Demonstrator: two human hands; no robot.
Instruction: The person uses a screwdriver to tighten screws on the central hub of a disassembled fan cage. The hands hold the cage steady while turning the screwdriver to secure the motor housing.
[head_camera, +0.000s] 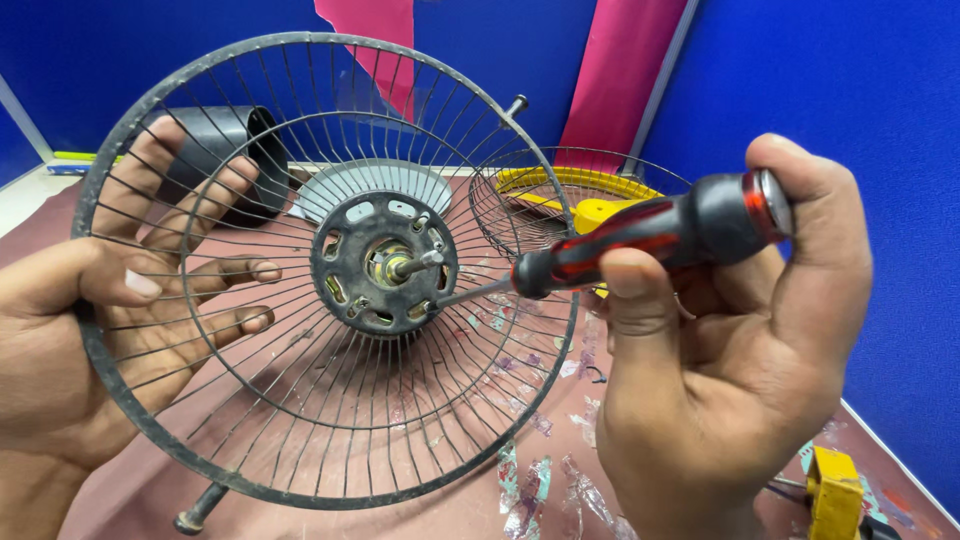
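A round wire fan guard (330, 400) is held upright, facing the camera, by the left hand (110, 320) at its left rim. The thumb is hooked over the front of the rim and the fingers are spread behind the wires. At the guard's centre a dark motor plate (345, 300) with slots is seen, with a short metal shaft (420, 263) sticking out toward the camera.

A red-and-black screwdriver (650, 238) is gripped in the right hand (730, 380), fingers closed round the handle, thumb pressed along it. The metal tip is set against the lower right of the motor plate, touching it.

Behind the guard, a black cylindrical housing (225, 150) is seen at upper left, a pale fan blade (375, 182) just behind the hub, and a second wire guard with a yellow ring (575, 185) to the right. All sit on a reddish-brown table (130, 490) with scraps of torn film near the front. A yellow object (835, 490) lies at lower right. Blue walls with a pink strip form the background.
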